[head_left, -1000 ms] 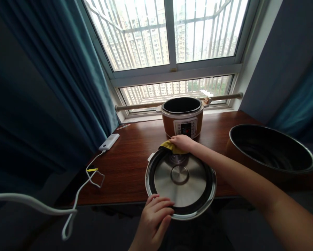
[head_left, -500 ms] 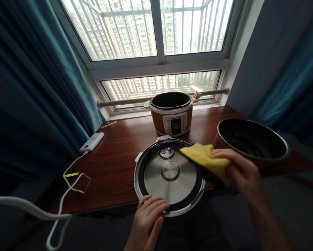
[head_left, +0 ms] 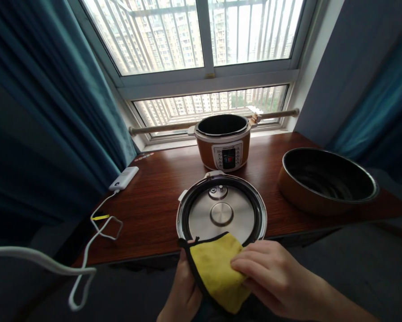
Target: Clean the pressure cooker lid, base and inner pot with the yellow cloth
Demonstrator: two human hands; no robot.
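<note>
A yellow cleaning cloth with black edging [head_left: 217, 268] hangs over the near edge of an upturned cooker lid [head_left: 201, 212]. My right hand [head_left: 271, 273] pinches the cloth's right side between thumb and fingers. At its left edge my left hand [head_left: 183, 286] holds the cloth from behind, its fingers mostly covered by it. The lid lies inner side up, showing a brushed steel disc, a black seal ring and small valves near the far side. Its near rim is hidden by the cloth and hands.
Behind the lid stands an orange-brown electric cooker [head_left: 205, 150], lidless, its display lit. A wide dark-lined pot [head_left: 301, 197] sits to the right on the wooden table [head_left: 150, 201]. At left lie a white device [head_left: 124, 178] and its white cable [head_left: 86, 250]. A window is behind.
My right hand has brought the cloth from the lid's right side down to its near edge. My left hand has gone from the lid's rim to the cloth. The view has shifted slightly.
</note>
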